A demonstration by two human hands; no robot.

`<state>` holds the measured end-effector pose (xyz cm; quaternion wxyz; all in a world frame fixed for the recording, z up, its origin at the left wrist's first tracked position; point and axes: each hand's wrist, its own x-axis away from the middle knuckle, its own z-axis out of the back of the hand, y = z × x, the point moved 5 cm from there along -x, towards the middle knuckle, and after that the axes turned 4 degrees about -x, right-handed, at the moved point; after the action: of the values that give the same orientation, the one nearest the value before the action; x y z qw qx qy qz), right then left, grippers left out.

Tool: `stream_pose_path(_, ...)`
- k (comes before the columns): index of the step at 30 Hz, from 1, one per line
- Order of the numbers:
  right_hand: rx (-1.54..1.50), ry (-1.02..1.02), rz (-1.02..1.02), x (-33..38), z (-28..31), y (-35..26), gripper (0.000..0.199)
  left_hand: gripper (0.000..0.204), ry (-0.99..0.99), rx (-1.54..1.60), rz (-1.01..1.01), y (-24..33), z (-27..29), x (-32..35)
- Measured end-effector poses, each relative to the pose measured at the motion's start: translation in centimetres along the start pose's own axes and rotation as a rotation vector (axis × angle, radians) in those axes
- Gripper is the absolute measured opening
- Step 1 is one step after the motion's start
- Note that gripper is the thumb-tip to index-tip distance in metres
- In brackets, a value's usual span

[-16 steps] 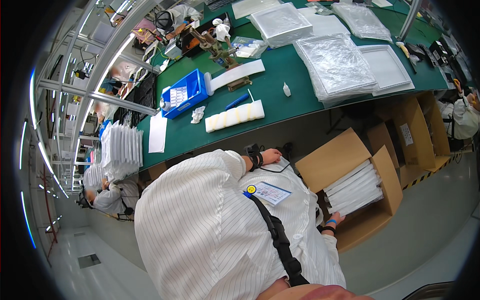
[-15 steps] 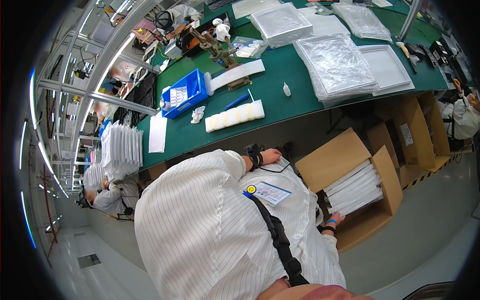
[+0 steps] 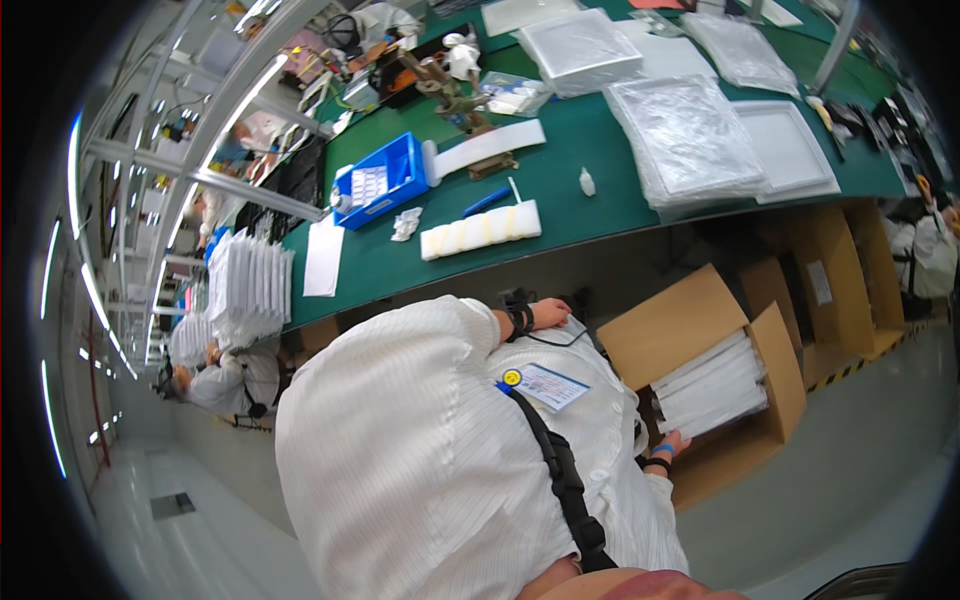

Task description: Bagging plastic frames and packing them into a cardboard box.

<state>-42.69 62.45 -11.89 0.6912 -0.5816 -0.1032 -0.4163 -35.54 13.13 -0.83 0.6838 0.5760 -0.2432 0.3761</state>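
Note:
My left hand (image 3: 549, 313), with a black band and a cable at the wrist, lies against the front of my striped white coat (image 3: 420, 450). Its fingers look curled in; whatever they may hold is hidden. At the near side of an open cardboard box (image 3: 665, 335), my right hand (image 3: 674, 444) rests by the lower edge of a row of thin white pieces in clear wrap (image 3: 710, 385). A blue strap and a black band circle that wrist. I cannot make out whether its fingers grip a piece. The wrapped pieces stand leaning together inside the box.
On the green table (image 3: 370, 275) are a blue bin (image 3: 405, 165), a white foam block (image 3: 480, 232), a small bottle (image 3: 587, 182) and bagged flat panels (image 3: 685, 140). Wrapped panels (image 3: 245, 290) stack up at the left. More cartons (image 3: 830, 270) stand at the right.
The view has shifted slightly, so the table and its things sit a little farther right. Both hands stay about where they were, the right one still beside the wrapped pieces.

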Motion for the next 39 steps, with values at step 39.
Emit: stream_pose_path(39, -0.029, -0.123, -0.074, -6.2, -2.1, 4.1, 0.069, 0.039, 0.079, -0.031, -0.064, -0.6, 1.3, 1.9)
